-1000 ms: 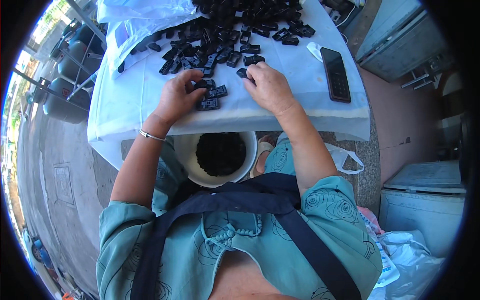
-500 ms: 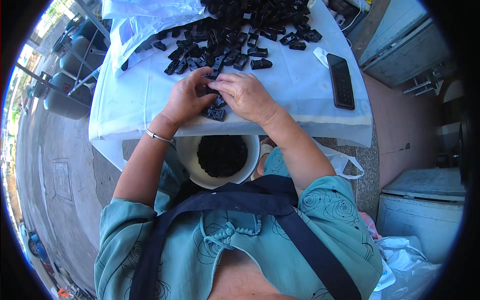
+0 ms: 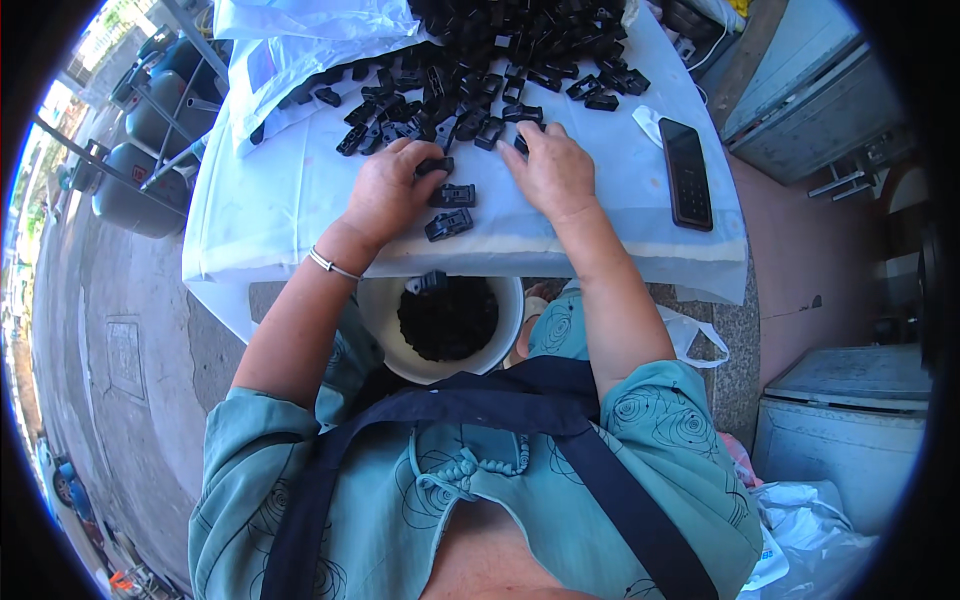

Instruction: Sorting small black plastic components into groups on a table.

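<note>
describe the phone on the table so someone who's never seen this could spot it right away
Start at the white-covered table and go to its right side, beyond the right hand. The phone lies flat there, a long black slab, alone, apart from the pile of small black clips.

- The tabletop (image 3: 280, 215) is draped in a white cloth that hangs over its near edge; strong daylight falls on it, with sharp shadows.
- A grey concrete floor (image 3: 120, 330) spreads out to the left, outdoors by the look of the light.
- Grey gas cylinders (image 3: 140, 190) stand in a row on the far left, behind thin metal bars.
- A grey-blue metal cabinet (image 3: 800, 110) stands at the upper right.
- A reddish floor (image 3: 800, 270) lies on the right.
- A pale box-shaped unit (image 3: 850, 430) sits at the lower right, with a crumpled white plastic bag (image 3: 820, 530) below it.
</note>
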Action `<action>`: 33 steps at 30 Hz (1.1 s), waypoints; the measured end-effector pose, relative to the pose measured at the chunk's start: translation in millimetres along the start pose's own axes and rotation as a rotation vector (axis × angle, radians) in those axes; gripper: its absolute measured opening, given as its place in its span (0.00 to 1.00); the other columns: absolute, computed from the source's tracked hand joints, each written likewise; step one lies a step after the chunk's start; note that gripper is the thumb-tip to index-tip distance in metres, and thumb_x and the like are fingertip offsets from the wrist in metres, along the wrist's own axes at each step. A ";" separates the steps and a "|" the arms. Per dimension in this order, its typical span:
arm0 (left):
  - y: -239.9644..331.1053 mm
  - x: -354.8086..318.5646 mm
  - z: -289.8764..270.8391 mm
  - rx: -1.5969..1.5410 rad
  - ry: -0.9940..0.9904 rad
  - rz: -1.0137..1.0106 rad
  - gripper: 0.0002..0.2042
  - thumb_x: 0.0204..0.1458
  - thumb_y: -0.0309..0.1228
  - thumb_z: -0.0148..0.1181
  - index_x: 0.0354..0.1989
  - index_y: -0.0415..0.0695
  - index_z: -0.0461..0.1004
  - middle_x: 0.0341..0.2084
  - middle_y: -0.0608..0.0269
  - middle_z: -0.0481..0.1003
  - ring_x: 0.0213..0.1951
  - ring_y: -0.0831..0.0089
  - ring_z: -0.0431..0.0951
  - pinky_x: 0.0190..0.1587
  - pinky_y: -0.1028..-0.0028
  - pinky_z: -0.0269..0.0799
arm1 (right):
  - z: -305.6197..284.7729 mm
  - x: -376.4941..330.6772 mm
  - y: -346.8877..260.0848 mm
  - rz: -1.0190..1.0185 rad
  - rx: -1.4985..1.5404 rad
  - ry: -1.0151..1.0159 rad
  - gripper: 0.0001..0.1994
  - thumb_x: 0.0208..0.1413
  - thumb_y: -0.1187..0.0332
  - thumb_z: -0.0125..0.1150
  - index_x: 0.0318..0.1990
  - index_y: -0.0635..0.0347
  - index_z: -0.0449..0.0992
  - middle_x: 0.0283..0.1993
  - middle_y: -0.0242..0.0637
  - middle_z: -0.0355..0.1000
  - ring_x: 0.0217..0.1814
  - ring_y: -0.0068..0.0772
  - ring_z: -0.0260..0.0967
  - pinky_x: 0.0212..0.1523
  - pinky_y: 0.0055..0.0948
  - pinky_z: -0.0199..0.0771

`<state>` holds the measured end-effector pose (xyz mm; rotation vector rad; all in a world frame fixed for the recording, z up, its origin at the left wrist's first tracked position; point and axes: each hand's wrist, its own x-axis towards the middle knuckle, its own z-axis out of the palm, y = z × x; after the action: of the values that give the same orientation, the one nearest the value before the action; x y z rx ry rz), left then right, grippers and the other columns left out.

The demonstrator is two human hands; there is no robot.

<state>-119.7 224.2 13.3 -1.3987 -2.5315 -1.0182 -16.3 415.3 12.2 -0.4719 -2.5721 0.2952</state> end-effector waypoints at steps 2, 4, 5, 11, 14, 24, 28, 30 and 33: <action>-2.7 0.1 0.0 -0.075 -0.032 0.031 0.11 0.49 0.28 0.64 0.41 0.42 0.76 0.34 0.57 0.76 0.30 0.62 0.77 0.36 0.68 0.74 | 1.5 -0.8 3.3 0.000 -0.066 -0.039 0.09 0.55 0.65 0.59 0.42 0.57 0.75 0.36 0.45 0.74 0.36 0.48 0.73 0.36 0.41 0.73; -6.2 -0.2 -1.8 -0.107 -0.044 0.037 0.10 0.50 0.28 0.65 0.41 0.42 0.77 0.32 0.58 0.76 0.27 0.67 0.76 0.33 0.70 0.74 | -0.8 0.5 6.6 -0.059 0.195 -0.082 0.08 0.56 0.66 0.59 0.37 0.60 0.71 0.36 0.46 0.74 0.36 0.49 0.74 0.36 0.41 0.73; -7.3 1.2 -2.6 -0.123 -0.077 -0.008 0.11 0.49 0.30 0.65 0.40 0.42 0.77 0.33 0.56 0.76 0.31 0.61 0.77 0.36 0.68 0.74 | -3.8 -0.6 6.8 -0.062 0.199 -0.083 0.08 0.56 0.66 0.59 0.37 0.60 0.71 0.36 0.46 0.74 0.36 0.49 0.74 0.36 0.41 0.73; -4.7 -0.1 -3.7 -0.134 -0.028 -0.023 0.15 0.47 0.29 0.67 0.44 0.42 0.77 0.34 0.55 0.77 0.31 0.64 0.78 0.36 0.69 0.75 | -4.8 -14.1 1.6 -0.201 0.403 -0.182 0.09 0.57 0.67 0.58 0.40 0.59 0.66 0.34 0.46 0.73 0.37 0.50 0.74 0.36 0.41 0.73; -8.5 -5.4 -4.0 -0.164 -0.066 -0.081 0.17 0.45 0.27 0.68 0.45 0.43 0.76 0.33 0.58 0.77 0.28 0.69 0.77 0.34 0.71 0.75 | -7.9 -15.1 -2.0 -0.223 0.202 -0.117 0.10 0.57 0.67 0.57 0.42 0.58 0.65 0.34 0.47 0.73 0.37 0.51 0.74 0.36 0.42 0.73; -8.0 -7.0 1.2 -0.250 -0.103 -0.061 0.28 0.42 0.25 0.68 0.56 0.47 0.68 0.33 0.63 0.79 0.25 0.74 0.74 0.31 0.73 0.74 | 3.4 -12.1 -24.3 -0.263 0.667 -0.162 0.14 0.55 0.71 0.59 0.49 0.59 0.68 0.43 0.47 0.74 0.43 0.49 0.74 0.42 0.39 0.75; -9.9 -8.0 1.8 -0.242 -0.083 -0.073 0.29 0.42 0.26 0.69 0.57 0.48 0.67 0.33 0.61 0.79 0.25 0.73 0.74 0.31 0.73 0.74 | 13.8 -11.6 -25.4 -0.462 0.549 -0.025 0.15 0.53 0.72 0.62 0.49 0.60 0.74 0.47 0.46 0.74 0.49 0.49 0.73 0.48 0.37 0.75; -11.9 -8.5 2.9 -0.286 -0.095 -0.083 0.30 0.42 0.27 0.70 0.57 0.48 0.67 0.33 0.60 0.79 0.25 0.73 0.74 0.31 0.72 0.74 | 15.2 -12.9 -24.9 -0.478 0.507 0.016 0.14 0.52 0.72 0.63 0.48 0.60 0.75 0.47 0.45 0.74 0.50 0.48 0.72 0.50 0.37 0.75; -13.3 -6.2 2.9 -0.236 -0.099 -0.061 0.30 0.42 0.27 0.71 0.57 0.48 0.67 0.32 0.60 0.79 0.26 0.72 0.76 0.32 0.73 0.75 | 20.3 -15.8 -22.8 -0.424 0.541 0.015 0.14 0.51 0.72 0.64 0.47 0.60 0.77 0.47 0.45 0.75 0.50 0.47 0.73 0.50 0.36 0.75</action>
<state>-125.8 216.6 2.0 -1.4703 -2.6090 -1.3290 -20.1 385.9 -5.3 0.2623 -2.3622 0.7895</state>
